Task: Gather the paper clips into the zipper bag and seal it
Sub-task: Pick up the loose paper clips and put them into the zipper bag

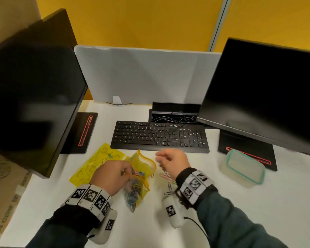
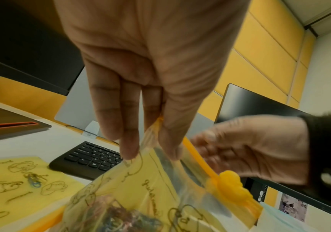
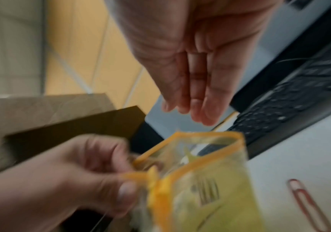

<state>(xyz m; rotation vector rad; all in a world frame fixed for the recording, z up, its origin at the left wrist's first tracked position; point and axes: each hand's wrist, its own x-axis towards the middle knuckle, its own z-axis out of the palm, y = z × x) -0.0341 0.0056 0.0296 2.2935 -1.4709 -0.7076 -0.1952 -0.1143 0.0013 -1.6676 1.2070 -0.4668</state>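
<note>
Left hand [image 1: 109, 176] was seen pinching the bag [image 1: 139, 178] mouth open; right hand [image 1: 172, 161], relaxed and empty, was judged due next for the loose clips [image 1: 166, 177]

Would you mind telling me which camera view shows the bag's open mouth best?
The right wrist view: it looks straight into the zipper bag, orange rim spread wide, though blurred. The head view shows the mouth smaller, from above. The left wrist view shows only the pinched edge and the slider.

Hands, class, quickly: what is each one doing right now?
Left hand: pinches the open top edge of the zipper bag.
Right hand: holds nothing, fingers loosely extended beside the bag's mouth.
</note>
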